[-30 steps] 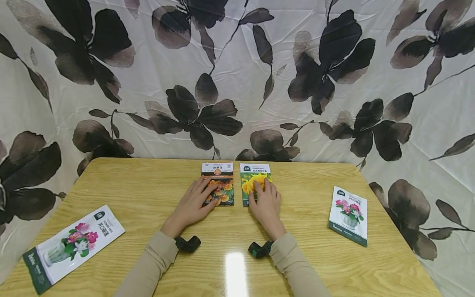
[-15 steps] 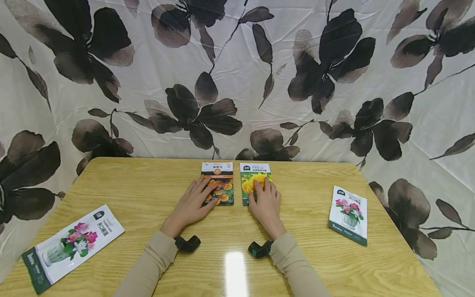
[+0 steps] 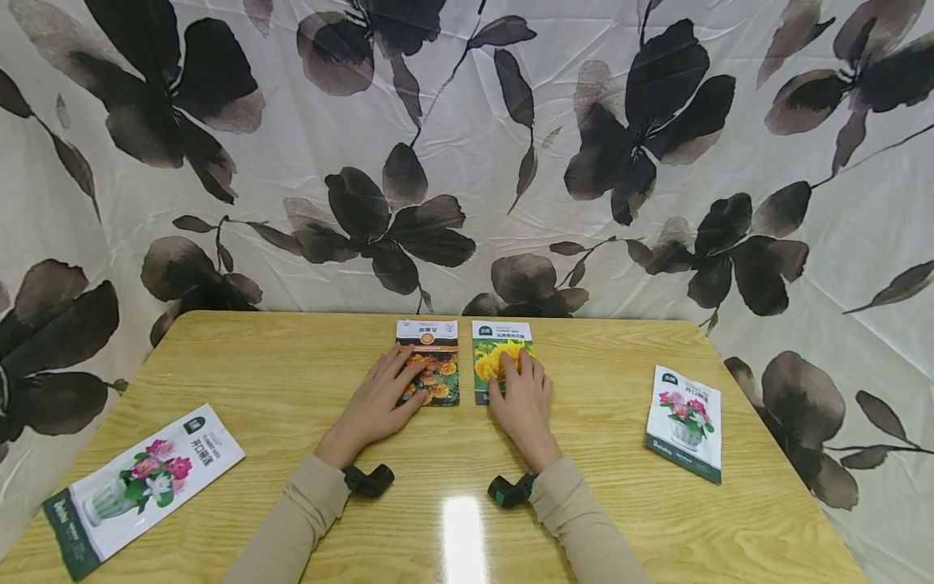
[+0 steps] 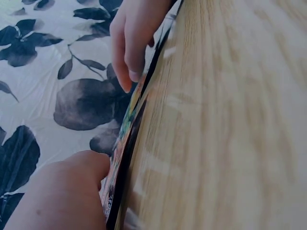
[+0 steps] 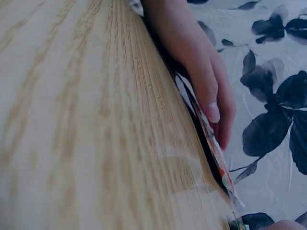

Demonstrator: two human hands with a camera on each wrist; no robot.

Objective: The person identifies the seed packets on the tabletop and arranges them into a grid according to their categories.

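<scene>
In the head view, my left hand [image 3: 375, 405] rests on a seed packet [image 3: 441, 369] with orange flowers and a dark band, its fingers spread over the left side. My right hand [image 3: 524, 405] lies on a second seed packet [image 3: 487, 365], printed with yellow flowers, just to the right of the first. Both packets lie flat near the table's back edge, a narrow gap apart. Edge-on in the left wrist view, the orange-flower packet [image 4: 111, 187] sits beside my left thumb. The right wrist view catches only a sliver of my right hand [image 5: 286, 225].
A white and green seed packet [image 3: 149, 483] with pink flowers lies slanted at the table's left. Another of that design [image 3: 684, 426] lies at the right. Behind the wooden table [image 3: 409, 519] hangs a floral cloth [image 3: 503, 235]. Black wrist devices [image 3: 370, 480] sit on both sleeves.
</scene>
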